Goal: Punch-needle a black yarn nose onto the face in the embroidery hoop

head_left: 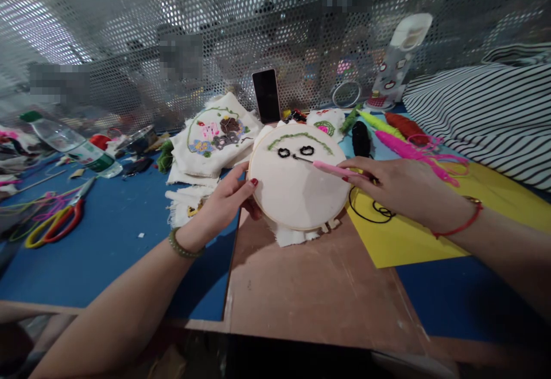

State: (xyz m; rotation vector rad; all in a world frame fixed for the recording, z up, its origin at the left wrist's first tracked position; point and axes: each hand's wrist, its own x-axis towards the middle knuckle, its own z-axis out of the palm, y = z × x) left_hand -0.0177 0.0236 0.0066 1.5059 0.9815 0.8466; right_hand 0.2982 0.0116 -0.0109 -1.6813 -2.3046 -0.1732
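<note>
My left hand (224,198) grips the left rim of a round embroidery hoop (298,227) and tilts it up toward me. Its white cloth (297,189) carries a green stitched arc and two black loops near the top. My right hand (402,186) holds a pink punch needle (333,168), whose metal tip touches the cloth beside the right black loop. Black yarn (374,209) trails from the needle onto a yellow sheet (495,207).
A stack of embroidered cloths (215,135) lies behind the hoop, beside an upright phone (266,95). Yarn skeins (400,138) sit at the right, scissors (60,221) and a plastic bottle (73,143) at the left. Striped fabric (482,109) fills the right. A perforated metal screen stands behind.
</note>
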